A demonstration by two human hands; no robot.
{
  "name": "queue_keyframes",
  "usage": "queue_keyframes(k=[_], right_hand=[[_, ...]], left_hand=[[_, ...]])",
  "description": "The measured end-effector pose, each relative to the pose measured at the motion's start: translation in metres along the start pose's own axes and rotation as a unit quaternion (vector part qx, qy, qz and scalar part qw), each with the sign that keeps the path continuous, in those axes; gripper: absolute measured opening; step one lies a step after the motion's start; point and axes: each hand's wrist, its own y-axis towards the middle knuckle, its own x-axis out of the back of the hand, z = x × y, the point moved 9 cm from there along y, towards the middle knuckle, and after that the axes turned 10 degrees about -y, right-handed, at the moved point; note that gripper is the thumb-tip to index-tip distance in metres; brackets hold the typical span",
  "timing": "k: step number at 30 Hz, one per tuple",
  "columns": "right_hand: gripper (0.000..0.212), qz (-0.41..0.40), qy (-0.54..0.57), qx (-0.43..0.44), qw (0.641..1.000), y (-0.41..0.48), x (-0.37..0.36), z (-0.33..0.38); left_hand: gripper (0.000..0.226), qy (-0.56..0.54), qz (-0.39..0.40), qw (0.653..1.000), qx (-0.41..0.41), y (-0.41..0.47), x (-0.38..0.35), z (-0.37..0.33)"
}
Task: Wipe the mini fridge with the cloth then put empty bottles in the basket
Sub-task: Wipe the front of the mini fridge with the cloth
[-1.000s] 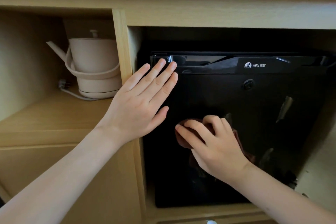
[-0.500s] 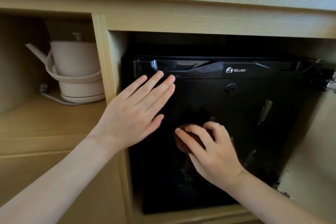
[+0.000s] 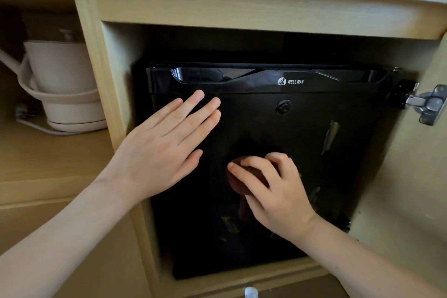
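Note:
A glossy black mini fridge (image 3: 333, 176) stands inside a wooden cabinet bay, its door closed. My left hand (image 3: 159, 150) lies flat and open against the upper left of the fridge door, fingers together. My right hand (image 3: 273, 193) presses a dark brown cloth (image 3: 238, 182) against the middle of the door; most of the cloth is hidden under the fingers. No basket is in view. A clear bottle top (image 3: 250, 292) shows at the bottom edge.
A beige electric kettle (image 3: 63, 84) with its cord sits on the wooden shelf (image 3: 55, 157) to the left. A cabinet upright (image 3: 96, 60) separates the shelf from the fridge bay. The cabinet door hangs open at right on a metal hinge (image 3: 428, 104).
The view has shifted right and nearer, so the hinge now shows. My right hand with the cloth has crept slightly up the door. My left hand stays flat on the door.

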Motion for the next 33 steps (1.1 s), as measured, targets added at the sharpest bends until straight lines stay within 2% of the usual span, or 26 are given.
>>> queue_keyframes(k=[4, 7, 9, 11, 14, 20, 22, 24, 27, 29, 33], right_hand=[[0.036, -0.065, -0.001, -0.097, 0.993, 0.013, 0.021, -0.044], [0.039, -0.109, 0.011, -0.149, 0.983, 0.04, 0.029, -0.048], [0.04, -0.107, 0.023, -0.131, 0.985, 0.046, 0.024, -0.03], [0.039, -0.077, 0.024, -0.077, 0.994, 0.034, 0.015, -0.009], [0.038, -0.026, 0.024, -0.047, 0.998, 0.007, 0.007, -0.017], [0.039, -0.099, 0.029, -0.172, 0.98, 0.025, 0.027, -0.054], [0.041, -0.119, 0.046, -0.172, 0.977, 0.043, 0.027, -0.039], [0.041, -0.113, 0.051, -0.137, 0.983, 0.047, 0.022, -0.019], [0.042, -0.049, 0.041, -0.066, 0.996, 0.021, 0.007, -0.001], [0.043, -0.02, 0.031, -0.051, 0.998, 0.004, 0.004, -0.015], [0.042, -0.069, 0.03, -0.147, 0.986, 0.001, 0.021, -0.061]], left_hand=[[0.062, -0.012, -0.012, 1.0, 0.007, 0.0, 0.0, -0.002], [0.061, -0.025, -0.02, 0.999, 0.008, 0.0, 0.0, -0.003], [0.061, -0.028, -0.023, 0.999, 0.007, 0.0, 0.0, -0.002], [0.061, -0.032, -0.026, 0.999, 0.007, 0.0, 0.0, -0.001], [0.061, -0.036, -0.031, 0.999, 0.008, 0.0, 0.001, -0.002], [0.061, -0.035, -0.03, 0.999, 0.011, 0.001, 0.002, -0.004], [0.062, -0.042, -0.027, 0.999, 0.01, 0.001, 0.001, -0.003], [0.062, -0.046, -0.024, 0.999, 0.007, 0.001, 0.001, -0.003], [0.062, -0.042, -0.022, 0.999, 0.009, 0.0, 0.0, -0.003], [0.062, -0.041, -0.02, 0.999, 0.01, 0.0, -0.001, -0.003], [0.062, -0.048, -0.02, 0.999, 0.013, 0.001, 0.0, -0.003]])
